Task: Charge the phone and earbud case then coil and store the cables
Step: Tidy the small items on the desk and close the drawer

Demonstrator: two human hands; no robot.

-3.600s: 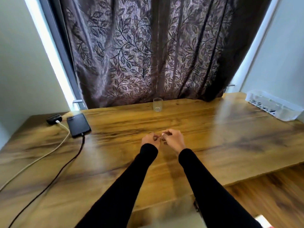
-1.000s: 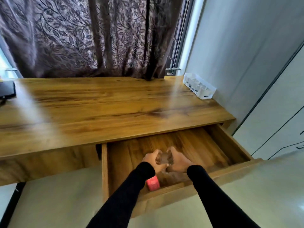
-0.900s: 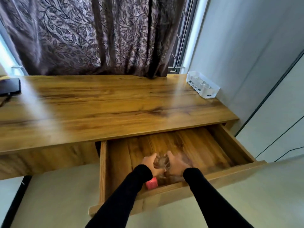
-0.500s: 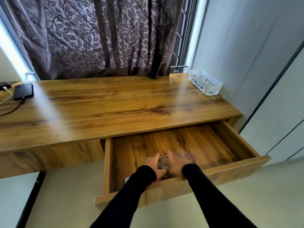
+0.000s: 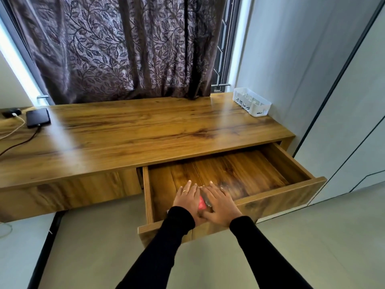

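A black phone (image 5: 38, 119) lies at the far left of the wooden desk (image 5: 158, 130) with a black cable (image 5: 18, 142) plugged into it. Beside it sits a small dark earbud case (image 5: 10, 112) with a white cable (image 5: 13, 130) attached. Both of my hands hover over the front of the open drawer (image 5: 239, 172). My left hand (image 5: 186, 198) and my right hand (image 5: 219, 204) lie side by side with fingers stretched flat. Between them shows a red object (image 5: 201, 203) and a blurred glassy thing I cannot identify.
A white slotted plastic basket (image 5: 252, 102) stands at the desk's back right corner. A dark patterned curtain (image 5: 125, 49) hangs behind the desk. The drawer sticks out over the grey floor (image 5: 208, 263); a pale wall and cabinet doors (image 5: 343, 113) close off the right side.
My view has swung from the desk's left part to the open drawer on the right. My hands, cupped round a small glass half a second ago, now lie flat with fingers straight.
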